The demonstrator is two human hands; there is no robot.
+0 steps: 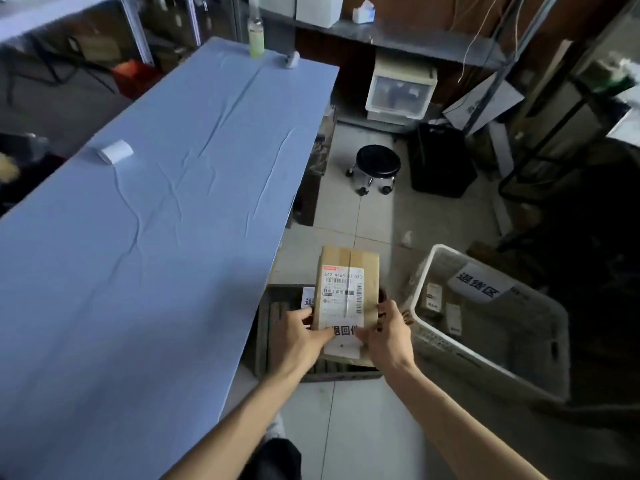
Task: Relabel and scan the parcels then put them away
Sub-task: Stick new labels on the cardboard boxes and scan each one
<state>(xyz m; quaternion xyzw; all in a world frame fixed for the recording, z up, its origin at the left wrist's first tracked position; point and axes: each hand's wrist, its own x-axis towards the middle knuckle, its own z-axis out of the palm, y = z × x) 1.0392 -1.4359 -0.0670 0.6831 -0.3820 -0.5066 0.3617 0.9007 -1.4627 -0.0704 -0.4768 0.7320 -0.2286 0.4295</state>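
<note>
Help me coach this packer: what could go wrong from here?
1. The parcel is held in mid-air over the crate, not on the table; pressing could tip it out of the left hand and right hand.
2. The new label overlaps the lower edge of the old label; unsupported, it might go on creased or crooked.

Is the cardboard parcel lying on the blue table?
No, the left hand and right hand hold the cardboard parcel over a dark crate, beside the blue table.

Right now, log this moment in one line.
parcel: over dark crate | left hand: grips parcel | right hand: grips parcel
</note>
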